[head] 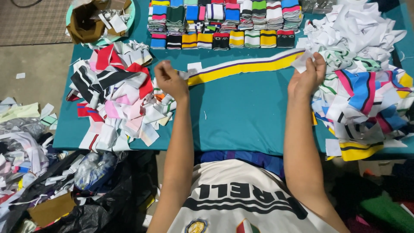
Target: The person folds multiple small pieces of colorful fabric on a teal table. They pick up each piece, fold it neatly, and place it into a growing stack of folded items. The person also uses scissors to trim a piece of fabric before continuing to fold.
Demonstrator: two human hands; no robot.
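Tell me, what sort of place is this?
Probably a small garment workshop, sorting knitted trim. Both hands stretch a yellow striped knit band over a teal table; folded striped bands are stacked in rows at the back, and loose fabric offcuts are heaped on either side.

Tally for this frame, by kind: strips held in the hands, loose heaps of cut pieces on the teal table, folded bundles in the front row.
Strips held: 1, the yellow striped strip, pinched by left hand and right hand
Loose heaps: 2, the left heap and the right heap
Folded bundles, front row: 9
Total: 12
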